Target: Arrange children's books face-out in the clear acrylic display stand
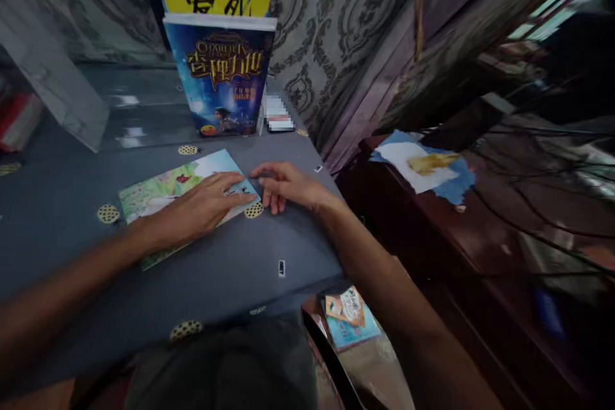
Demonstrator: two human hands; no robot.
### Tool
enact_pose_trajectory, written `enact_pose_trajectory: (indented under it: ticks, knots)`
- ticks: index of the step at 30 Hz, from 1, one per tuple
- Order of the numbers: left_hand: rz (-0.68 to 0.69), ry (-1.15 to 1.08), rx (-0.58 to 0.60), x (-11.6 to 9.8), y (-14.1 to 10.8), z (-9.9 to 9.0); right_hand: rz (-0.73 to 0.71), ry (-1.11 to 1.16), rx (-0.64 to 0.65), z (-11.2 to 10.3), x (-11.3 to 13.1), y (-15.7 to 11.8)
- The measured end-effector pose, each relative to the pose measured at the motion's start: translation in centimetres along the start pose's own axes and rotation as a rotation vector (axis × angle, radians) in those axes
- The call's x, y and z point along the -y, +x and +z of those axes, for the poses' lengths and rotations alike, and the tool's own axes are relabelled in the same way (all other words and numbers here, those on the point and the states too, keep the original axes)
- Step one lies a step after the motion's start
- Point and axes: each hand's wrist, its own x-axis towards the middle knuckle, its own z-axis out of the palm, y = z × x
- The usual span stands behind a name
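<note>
A thin booklet [195, 173], its cover printed in green and pale blue with some red, is laid flat and aslant on a grey tabletop [302, 237].

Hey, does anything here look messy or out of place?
Yes: right of the table, a ragged blue-and-white sheet lies on dark red furniture, with a yellowish-brown patch across it, possibly a stain.

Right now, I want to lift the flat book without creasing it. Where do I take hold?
Probably mid-way along the right short edge of the book, coming in from the right: it lies flat on the table and looks thin, the right grip is beside that edge, and the left grip covers part of the cover.
</note>
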Motion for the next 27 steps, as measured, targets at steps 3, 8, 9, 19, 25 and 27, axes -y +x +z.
enact_pose_trajectory:
  ticks: [3, 8, 9, 19, 25, 27]
  knots:
    - [-0.007, 0.028, 0.026, -0.2, 0.1, 0.0, -0.024, -0.023, 0.015, -0.3, -0.1, -0.1]
    - [0.005, 0.067, 0.047, -0.5, 0.3, 0.0, -0.066, -0.111, 0.085, -0.7, -0.2, -0.5]
    - [0.005, 0.072, 0.045, -0.6, 0.3, 0.0, -0.069, -0.126, 0.09, -0.8, -0.1, -0.5]
    - [0.046, 0.034, -0.044, -0.2, 0.1, 0.5, -0.087, -0.202, 0.115, -0.8, -0.2, -0.4]
    - [0.07, 0.011, -0.031, -0.1, -0.8, -0.1, -0.111, -0.192, 0.133, -1.0, -0.5, -0.3]
    - [0.065, 0.026, -0.031, -0.2, -1.0, -0.1, -0.108, -0.184, 0.132, -1.0, -0.6, -0.3]
